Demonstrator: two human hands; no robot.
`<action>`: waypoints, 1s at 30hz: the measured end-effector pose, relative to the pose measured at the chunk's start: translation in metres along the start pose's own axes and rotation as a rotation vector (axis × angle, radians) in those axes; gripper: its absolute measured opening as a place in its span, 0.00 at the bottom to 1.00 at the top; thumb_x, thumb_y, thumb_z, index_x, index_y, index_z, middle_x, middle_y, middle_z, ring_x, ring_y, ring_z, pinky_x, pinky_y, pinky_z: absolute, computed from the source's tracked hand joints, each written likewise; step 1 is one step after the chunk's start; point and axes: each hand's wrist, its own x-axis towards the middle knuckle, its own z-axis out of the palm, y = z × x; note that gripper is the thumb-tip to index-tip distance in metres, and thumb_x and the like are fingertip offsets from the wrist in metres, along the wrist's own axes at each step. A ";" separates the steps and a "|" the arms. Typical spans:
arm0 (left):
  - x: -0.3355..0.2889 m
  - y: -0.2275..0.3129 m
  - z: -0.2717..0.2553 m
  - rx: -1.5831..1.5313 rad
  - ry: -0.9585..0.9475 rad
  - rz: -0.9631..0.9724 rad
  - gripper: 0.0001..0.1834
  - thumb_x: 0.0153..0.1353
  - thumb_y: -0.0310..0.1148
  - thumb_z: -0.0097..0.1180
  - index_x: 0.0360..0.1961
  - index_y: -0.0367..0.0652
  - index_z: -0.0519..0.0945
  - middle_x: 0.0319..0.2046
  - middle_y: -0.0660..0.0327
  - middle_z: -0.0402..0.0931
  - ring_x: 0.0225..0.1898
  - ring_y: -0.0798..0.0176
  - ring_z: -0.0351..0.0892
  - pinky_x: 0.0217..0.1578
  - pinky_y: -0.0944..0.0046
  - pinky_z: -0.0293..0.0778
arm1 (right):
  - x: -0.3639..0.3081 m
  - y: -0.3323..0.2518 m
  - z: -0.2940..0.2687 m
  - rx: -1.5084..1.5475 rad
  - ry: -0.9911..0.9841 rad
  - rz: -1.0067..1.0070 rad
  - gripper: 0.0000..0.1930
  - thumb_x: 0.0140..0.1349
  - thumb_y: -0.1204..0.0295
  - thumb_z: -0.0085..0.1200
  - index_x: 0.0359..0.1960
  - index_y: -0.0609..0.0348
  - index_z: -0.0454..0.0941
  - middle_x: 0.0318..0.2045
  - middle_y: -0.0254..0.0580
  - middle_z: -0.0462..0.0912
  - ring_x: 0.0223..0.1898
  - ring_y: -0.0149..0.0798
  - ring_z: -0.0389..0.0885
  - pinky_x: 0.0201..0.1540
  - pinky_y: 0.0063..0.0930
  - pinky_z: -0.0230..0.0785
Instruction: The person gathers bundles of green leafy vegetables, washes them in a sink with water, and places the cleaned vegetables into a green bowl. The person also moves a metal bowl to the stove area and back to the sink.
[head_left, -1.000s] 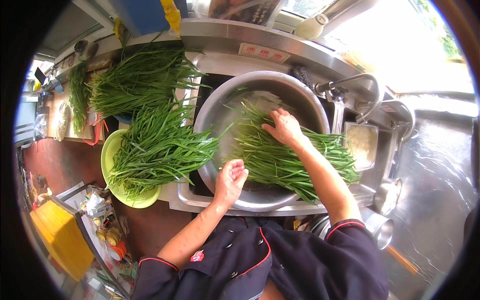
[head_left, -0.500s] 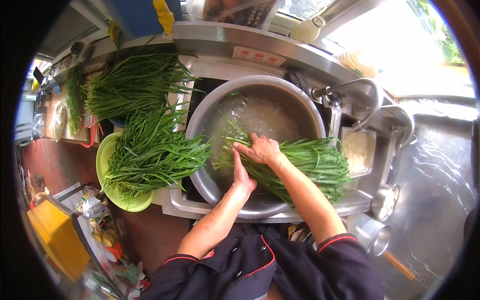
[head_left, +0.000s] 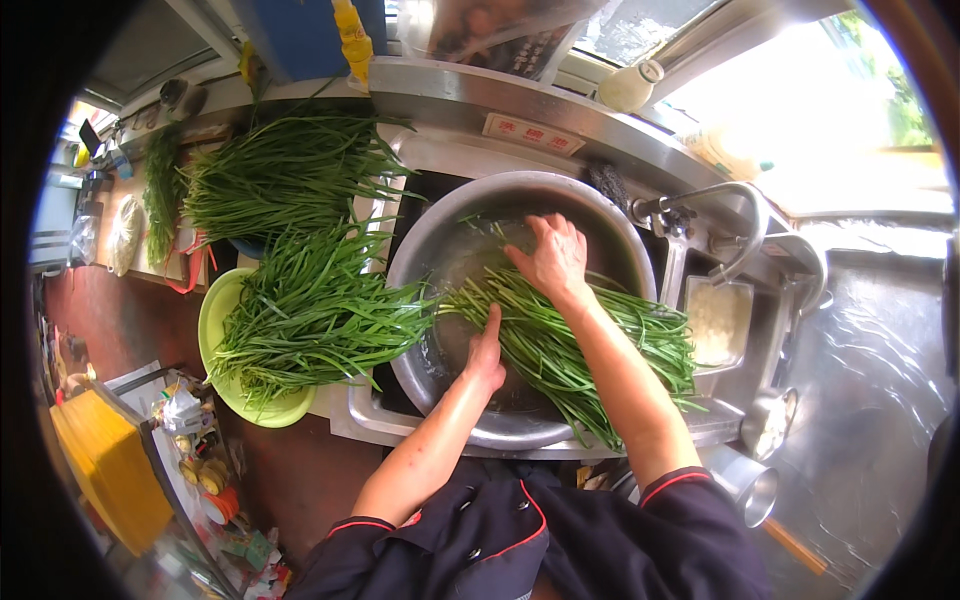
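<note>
A big round metal basin (head_left: 425, 205) holds water, with a bundle of green garlic chives (head_left: 560, 345) lying across it and over its right rim. My left hand (head_left: 487, 360) grips the bundle near its cut ends, thumb on top and the other fingers hidden under the stems. Above the bundle, my right hand (head_left: 555, 258) is open over the water, fingers apart and holding nothing. A few loose green bits float near its fingertips. Left of the basin, a light green plastic bowl (head_left: 212, 330) is heaped with more garlic chives (head_left: 310, 310).
Another large pile of chives (head_left: 290, 175) lies at the back left. Right of the basin are a curved metal faucet (head_left: 755, 215), a clear tub (head_left: 718, 320) with pale contents and a metal counter (head_left: 870, 400). A metal pot (head_left: 745, 485) sits low at the right.
My right hand has lifted off the bundle and moved away over the water, its fingers spreading. The bundle's stems have fanned out a little, while my left hand stays at them.
</note>
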 end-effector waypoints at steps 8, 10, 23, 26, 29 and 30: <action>-0.067 0.019 -0.002 0.440 0.197 0.157 0.38 0.60 0.49 0.61 0.59 0.30 0.65 0.56 0.51 0.69 0.55 0.61 0.66 0.55 0.63 0.63 | 0.040 -0.013 0.075 -0.042 0.084 -0.052 0.12 0.49 0.60 0.65 0.30 0.52 0.81 0.28 0.41 0.82 0.32 0.46 0.82 0.37 0.43 0.69; -0.070 0.021 -0.014 0.469 0.197 0.224 0.35 0.60 0.45 0.61 0.60 0.30 0.65 0.56 0.51 0.69 0.56 0.61 0.67 0.55 0.63 0.64 | 0.040 -0.015 0.078 0.013 0.057 -0.013 0.11 0.50 0.61 0.63 0.30 0.52 0.81 0.28 0.41 0.83 0.32 0.47 0.83 0.35 0.43 0.71; -0.074 0.025 -0.042 0.216 0.175 0.105 0.13 0.59 0.41 0.60 0.41 0.47 0.77 0.32 0.68 0.76 0.33 0.70 0.77 0.32 0.69 0.71 | 0.045 -0.017 0.081 -0.105 -0.039 -0.076 0.16 0.49 0.55 0.64 0.32 0.53 0.80 0.31 0.43 0.84 0.35 0.48 0.83 0.35 0.42 0.74; -0.072 0.020 -0.047 0.195 0.160 0.052 0.13 0.59 0.41 0.60 0.41 0.48 0.77 0.32 0.68 0.77 0.34 0.71 0.77 0.32 0.70 0.71 | 0.036 -0.014 0.091 -0.014 0.135 -0.138 0.14 0.50 0.60 0.65 0.32 0.54 0.80 0.27 0.43 0.83 0.28 0.43 0.83 0.30 0.38 0.73; -0.070 0.019 -0.048 0.124 0.196 0.037 0.10 0.60 0.36 0.60 0.40 0.47 0.76 0.33 0.65 0.77 0.34 0.67 0.77 0.33 0.67 0.71 | 0.024 -0.017 0.049 0.478 0.240 0.112 0.08 0.52 0.67 0.64 0.29 0.56 0.80 0.23 0.42 0.82 0.24 0.38 0.81 0.28 0.35 0.73; -0.070 0.020 -0.045 0.117 0.206 0.023 0.10 0.60 0.36 0.59 0.41 0.47 0.76 0.33 0.65 0.77 0.35 0.67 0.77 0.33 0.67 0.71 | 0.020 -0.006 0.036 0.675 0.302 0.135 0.09 0.59 0.68 0.64 0.35 0.60 0.81 0.19 0.34 0.79 0.19 0.25 0.74 0.23 0.22 0.68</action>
